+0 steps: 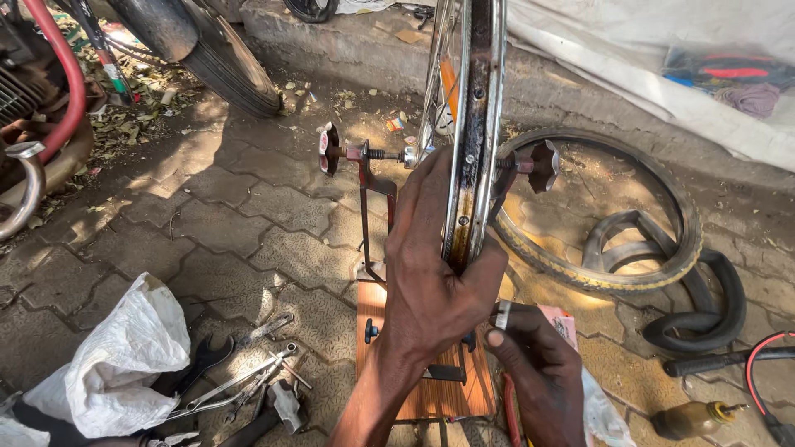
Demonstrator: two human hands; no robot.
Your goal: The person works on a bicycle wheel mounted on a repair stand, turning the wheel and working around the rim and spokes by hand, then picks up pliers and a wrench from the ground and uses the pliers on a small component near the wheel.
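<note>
Roadside repair: L hand (431,273) is gripping a bare bicycle rim (474,132) standing upright in a truing stand (364,178) w/ a wooden base; R hand (534,364), fingers closed, is pinching a small metal tool (502,315) just below rim. Tyre (604,211) & wrenches (240,381) are lying nearby.

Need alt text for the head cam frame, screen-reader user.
A left hand grips a bare bicycle wheel rim mounted upright in a truing stand, while the right hand holds a small tool beside it. Hand tools, a white bag and a tyre lie on paving.
</note>
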